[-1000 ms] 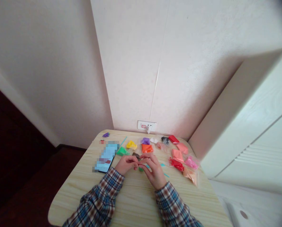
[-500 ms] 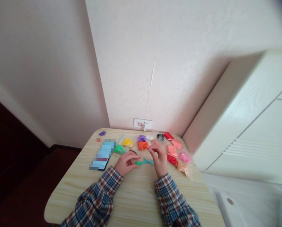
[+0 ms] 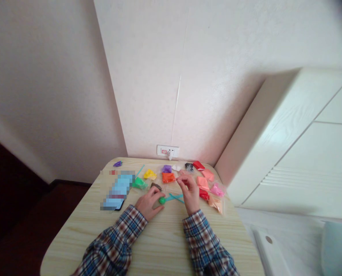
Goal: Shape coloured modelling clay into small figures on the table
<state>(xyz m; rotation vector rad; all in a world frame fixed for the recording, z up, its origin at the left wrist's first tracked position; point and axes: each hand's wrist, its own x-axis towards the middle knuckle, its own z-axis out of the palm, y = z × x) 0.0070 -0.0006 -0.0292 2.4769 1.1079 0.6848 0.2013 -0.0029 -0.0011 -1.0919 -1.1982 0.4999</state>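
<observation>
Ball (image 3: 162, 200), green, three o'clock of left hand (image 3: 148, 203), likely for reach | its fingers parted | right hand (image 3: 189, 191) pinching, contents unclear

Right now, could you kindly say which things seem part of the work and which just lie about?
Likely in the work: green ball by the left hand; orange packet near the right hand; blue strips between the hands.
Apparently lying about: phone; purple piece beyond it.

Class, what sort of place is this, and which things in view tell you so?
Probably a room in a home: a wood-grain table stands by a pale wall with a socket, and white panelled furniture stands to the right.
</observation>
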